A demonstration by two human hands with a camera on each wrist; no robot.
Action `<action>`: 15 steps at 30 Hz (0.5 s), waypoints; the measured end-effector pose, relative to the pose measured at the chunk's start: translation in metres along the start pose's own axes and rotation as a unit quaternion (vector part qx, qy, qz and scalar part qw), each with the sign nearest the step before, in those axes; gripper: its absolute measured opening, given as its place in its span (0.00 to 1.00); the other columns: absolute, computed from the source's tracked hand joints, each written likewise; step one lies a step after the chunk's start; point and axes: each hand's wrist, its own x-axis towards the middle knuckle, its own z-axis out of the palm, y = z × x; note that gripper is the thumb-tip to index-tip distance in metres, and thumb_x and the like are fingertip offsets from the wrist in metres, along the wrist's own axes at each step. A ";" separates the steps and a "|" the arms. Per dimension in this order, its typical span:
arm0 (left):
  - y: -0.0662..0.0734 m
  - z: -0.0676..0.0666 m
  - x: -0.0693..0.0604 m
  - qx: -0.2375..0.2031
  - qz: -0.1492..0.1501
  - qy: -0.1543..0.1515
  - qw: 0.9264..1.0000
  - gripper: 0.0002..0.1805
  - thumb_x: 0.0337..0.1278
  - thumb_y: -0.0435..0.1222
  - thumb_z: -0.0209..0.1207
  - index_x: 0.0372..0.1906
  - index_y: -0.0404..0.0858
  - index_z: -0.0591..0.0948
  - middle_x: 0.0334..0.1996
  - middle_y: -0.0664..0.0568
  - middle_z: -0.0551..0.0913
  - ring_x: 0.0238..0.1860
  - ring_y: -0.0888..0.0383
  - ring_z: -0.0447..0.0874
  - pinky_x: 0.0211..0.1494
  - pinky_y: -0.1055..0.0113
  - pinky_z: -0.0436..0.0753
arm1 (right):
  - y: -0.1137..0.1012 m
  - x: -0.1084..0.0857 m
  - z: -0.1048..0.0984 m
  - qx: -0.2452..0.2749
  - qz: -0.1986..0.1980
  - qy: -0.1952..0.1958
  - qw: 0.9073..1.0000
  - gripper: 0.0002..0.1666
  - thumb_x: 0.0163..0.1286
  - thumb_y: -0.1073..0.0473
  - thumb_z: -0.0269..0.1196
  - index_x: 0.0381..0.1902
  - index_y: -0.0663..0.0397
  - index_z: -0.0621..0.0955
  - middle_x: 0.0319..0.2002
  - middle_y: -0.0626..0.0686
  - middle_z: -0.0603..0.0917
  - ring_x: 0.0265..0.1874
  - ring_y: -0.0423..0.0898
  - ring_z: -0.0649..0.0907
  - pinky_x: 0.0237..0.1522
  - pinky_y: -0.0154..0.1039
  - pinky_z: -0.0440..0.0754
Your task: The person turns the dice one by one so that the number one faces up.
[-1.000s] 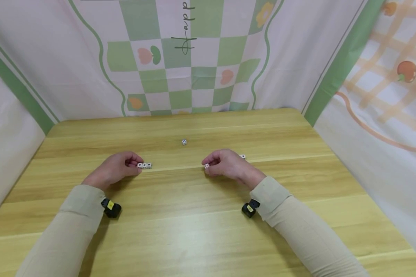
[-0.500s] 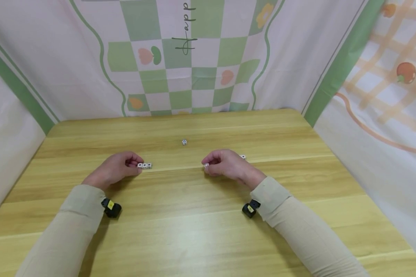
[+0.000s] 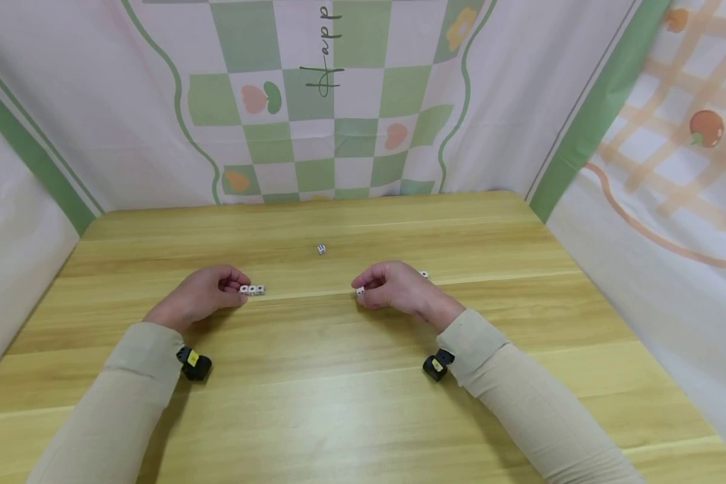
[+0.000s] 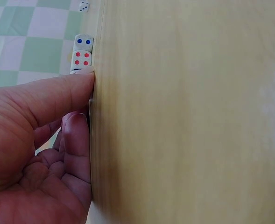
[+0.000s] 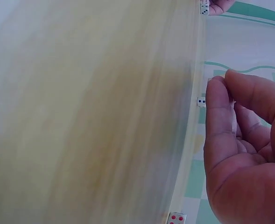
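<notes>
Three white dice (image 3: 252,290) stand in a row on the table, touching side by side. My left hand (image 3: 201,294) pinches the leftmost one between thumb and fingers. In the left wrist view, a blue two-pip face (image 4: 84,42) and a red four-pip face (image 4: 81,59) show beyond the thumb. To the right, my right hand (image 3: 396,289) holds another die (image 3: 359,291) at its fingertips, a gap away from the row. The right wrist view mostly hides this die behind the fingers.
A lone die (image 3: 321,249) lies farther back between the hands. Behind the right hand another die (image 3: 424,274) is partly hidden. The wooden table (image 3: 314,376) ends at a patterned curtain (image 3: 314,141).
The die in my right fingertips has turned: its upper face shows a different pip pattern than before. Both hands and the other dice keep their places.
</notes>
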 end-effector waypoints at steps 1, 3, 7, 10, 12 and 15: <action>0.000 0.000 0.000 0.001 0.000 0.000 1.000 0.17 0.70 0.38 0.65 0.57 0.36 0.81 0.47 0.47 0.82 0.46 0.52 0.75 0.50 0.61 0.76 | 0.000 0.000 0.000 -0.008 -0.001 0.003 1.000 0.20 0.68 0.63 0.70 0.57 0.62 0.85 0.48 0.55 0.87 0.45 0.45 0.85 0.49 0.37 0.84; 0.000 0.000 0.000 0.002 0.001 0.000 1.000 0.17 0.70 0.38 0.66 0.57 0.36 0.81 0.48 0.47 0.82 0.46 0.52 0.76 0.51 0.61 0.76 | 0.000 0.000 -0.001 -0.015 -0.003 0.004 1.000 0.20 0.67 0.63 0.71 0.56 0.62 0.85 0.48 0.55 0.88 0.45 0.45 0.84 0.48 0.36 0.84; 0.001 0.000 -0.001 0.000 -0.001 0.001 1.000 0.17 0.70 0.39 0.66 0.57 0.37 0.81 0.48 0.47 0.82 0.46 0.52 0.75 0.51 0.61 0.76 | 0.001 -0.001 -0.001 -0.005 -0.001 0.001 1.000 0.20 0.68 0.64 0.70 0.57 0.63 0.84 0.47 0.56 0.87 0.43 0.44 0.85 0.47 0.37 0.85; 0.001 0.000 -0.001 -0.002 -0.001 0.002 1.000 0.16 0.70 0.39 0.65 0.57 0.37 0.81 0.48 0.46 0.82 0.46 0.52 0.75 0.51 0.60 0.75 | 0.001 0.000 -0.001 0.013 -0.001 -0.007 1.000 0.20 0.70 0.65 0.69 0.58 0.65 0.83 0.46 0.56 0.86 0.42 0.44 0.86 0.48 0.38 0.86; 0.002 0.000 -0.002 -0.003 -0.001 0.002 1.000 0.16 0.70 0.38 0.65 0.57 0.37 0.81 0.48 0.46 0.81 0.46 0.52 0.75 0.51 0.60 0.75 | 0.001 0.000 -0.001 0.018 -0.002 -0.010 1.000 0.19 0.70 0.65 0.68 0.58 0.65 0.83 0.46 0.56 0.86 0.42 0.44 0.86 0.48 0.38 0.86; 0.002 0.000 -0.001 -0.004 0.000 0.003 1.000 0.16 0.70 0.38 0.65 0.57 0.36 0.81 0.47 0.46 0.81 0.46 0.52 0.75 0.51 0.60 0.75 | 0.002 0.000 -0.001 0.019 0.000 -0.012 1.000 0.19 0.71 0.65 0.67 0.58 0.64 0.83 0.47 0.56 0.85 0.43 0.45 0.86 0.49 0.38 0.86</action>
